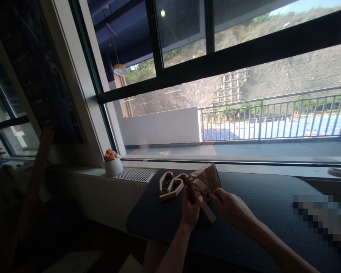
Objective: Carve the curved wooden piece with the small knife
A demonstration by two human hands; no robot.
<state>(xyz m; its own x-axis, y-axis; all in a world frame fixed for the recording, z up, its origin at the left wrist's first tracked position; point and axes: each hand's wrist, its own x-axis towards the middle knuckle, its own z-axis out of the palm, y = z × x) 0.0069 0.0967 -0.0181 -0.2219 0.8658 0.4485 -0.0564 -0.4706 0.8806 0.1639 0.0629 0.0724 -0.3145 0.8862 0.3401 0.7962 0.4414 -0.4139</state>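
Note:
My left hand (191, 210) is closed around a pale wooden hook-shaped piece (208, 214), holding it against a brown block with a ridged side (209, 178). The piece's straight end slants down toward the table. From the right, my right hand (226, 203) pinches a thin dark tool (201, 192) whose tip meets the curved part of the wood. Its exact kind is too small and dim to tell. Left of the block, more curved wooden pieces (170, 195) lie on the dark table (258, 197), with small dark bits (166, 185) among them.
A white pot with an orange top (113, 167) stands on the radiator cover (136, 175) beside the table. Behind runs a large window. A roll of tape (337, 172) rests on the sill at right. A blurred-out flat object (324, 223) occupies the table's right side.

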